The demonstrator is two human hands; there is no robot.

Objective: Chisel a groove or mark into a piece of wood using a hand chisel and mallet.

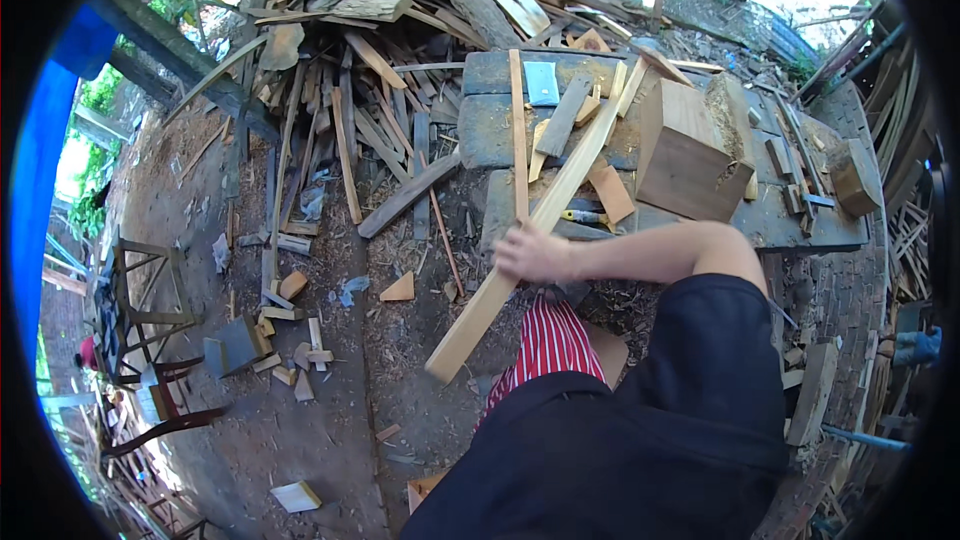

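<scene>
My right hand (533,253) is wrapped over a long, pale wooden plank (470,325), with my arm bent across from the right. The plank lies at a slant. Its far end rests over the wooden workbench (485,122), and its near end juts past the bench edge. Just beyond my fingers, a thin wooden strip (517,130) lies on the bench and meets the plank. A yellow-and-black tool (583,216) sits right of my hand, beside a small orange-brown wood piece (611,193). My left hand does not show.
A large block-like wooden piece (685,155) and a blue flat packet (542,83) sit on the bench. Scrap wood (350,110) is heaped at the far left. Offcuts (398,287) and a grey block (235,345) lie on the ground. A dark metal frame (155,318) stands at the left.
</scene>
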